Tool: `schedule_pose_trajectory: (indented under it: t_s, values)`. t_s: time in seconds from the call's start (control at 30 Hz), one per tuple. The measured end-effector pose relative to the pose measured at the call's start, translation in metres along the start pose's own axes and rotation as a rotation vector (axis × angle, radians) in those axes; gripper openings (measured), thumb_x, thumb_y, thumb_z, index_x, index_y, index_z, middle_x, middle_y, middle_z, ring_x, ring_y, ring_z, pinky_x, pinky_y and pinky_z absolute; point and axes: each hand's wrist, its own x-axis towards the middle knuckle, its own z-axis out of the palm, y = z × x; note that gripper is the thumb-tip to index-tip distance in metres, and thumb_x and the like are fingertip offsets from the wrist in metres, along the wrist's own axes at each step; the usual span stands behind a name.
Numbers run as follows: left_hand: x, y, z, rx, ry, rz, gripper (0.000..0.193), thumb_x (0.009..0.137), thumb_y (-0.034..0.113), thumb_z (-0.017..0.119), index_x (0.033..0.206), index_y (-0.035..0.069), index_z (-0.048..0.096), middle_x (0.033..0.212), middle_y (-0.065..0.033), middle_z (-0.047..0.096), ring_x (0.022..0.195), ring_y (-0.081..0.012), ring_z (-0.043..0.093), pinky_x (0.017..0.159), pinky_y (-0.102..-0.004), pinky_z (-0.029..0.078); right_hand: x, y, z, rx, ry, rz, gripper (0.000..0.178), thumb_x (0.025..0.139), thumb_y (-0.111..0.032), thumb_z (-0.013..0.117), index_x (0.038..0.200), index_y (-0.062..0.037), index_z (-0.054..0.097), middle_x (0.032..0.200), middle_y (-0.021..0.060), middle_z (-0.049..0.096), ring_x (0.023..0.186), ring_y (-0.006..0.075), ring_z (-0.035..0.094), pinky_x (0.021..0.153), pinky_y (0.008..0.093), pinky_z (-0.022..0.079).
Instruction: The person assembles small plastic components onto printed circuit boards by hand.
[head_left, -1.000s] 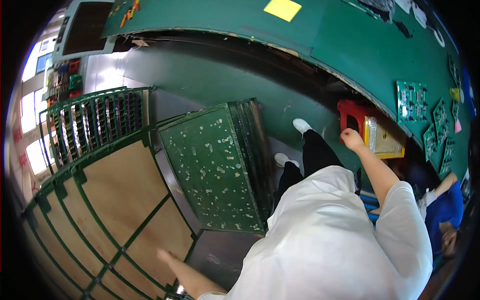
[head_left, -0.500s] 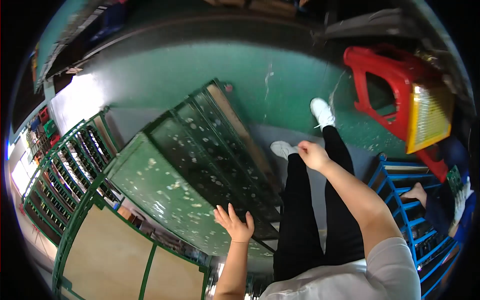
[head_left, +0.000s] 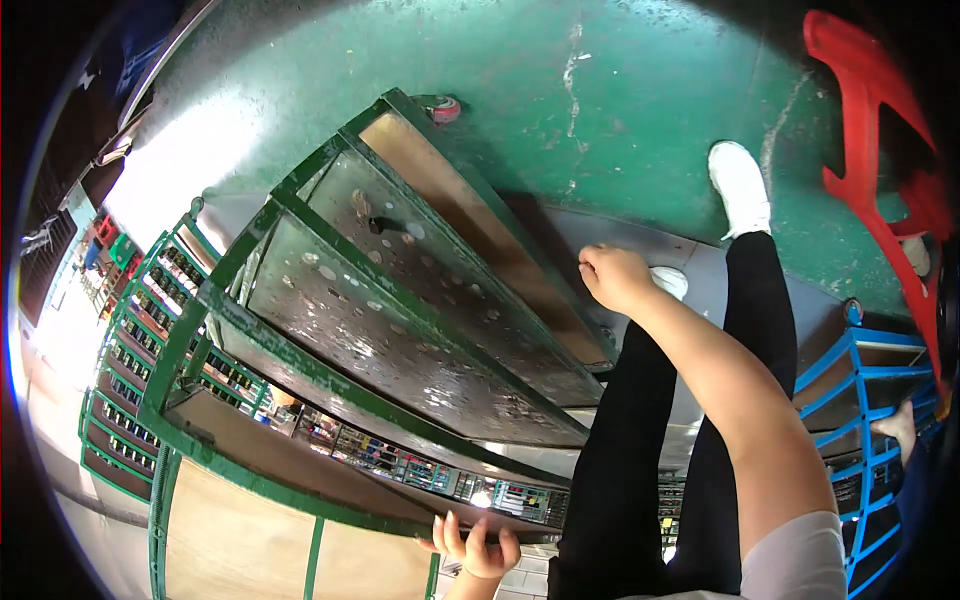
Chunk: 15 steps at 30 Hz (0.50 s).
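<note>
Touching the green rack rail point(head_left: 300, 497) is the left hand point(head_left: 474, 548).

Rack point(head_left: 390, 285) left — stool point(head_left: 862, 130) far right

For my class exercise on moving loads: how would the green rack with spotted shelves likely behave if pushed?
The green rack would probably roll, since a red caster shows at one corner. It is likely stiff: its rails join in a boxy frame. It may feel heavy to start, as it has several broad shelves.
</note>
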Motion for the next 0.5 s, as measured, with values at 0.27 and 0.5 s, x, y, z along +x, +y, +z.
schedule_pose_trajectory:
  t_s: [0.27,0.5]
  values:
    - [0.0,0.0,-0.01,0.027,-0.104,0.002,0.027,0.075,0.028,0.058,0.095,0.013,0.05,0.121,-0.0188,0.041,0.113,-0.0358,0.035,0.101,-0.0551,0.012,0.087,-0.11,-0.012,-0.017,0.279,-0.652,0.014,0.07,-0.019,0.061,0.082,-0.0119,0.059,0.078,0.0015,0.055,0.081,0.0199,0.055,0.073,0.0347,0.042]
    - [0.025,0.012,-0.013,-0.001,-0.105,-0.002,0.028,0.067,0.019,0.067,0.093,0.011,0.059,0.101,-0.014,0.054,0.095,-0.033,0.05,0.084,-0.0444,0.043,0.175,-0.187,0.059,-0.384,0.535,-0.828,0.02,0.08,-0.021,0.05,0.093,-0.0118,0.062,0.095,0.0017,0.055,0.098,0.0193,0.049,0.086,0.0342,0.037]
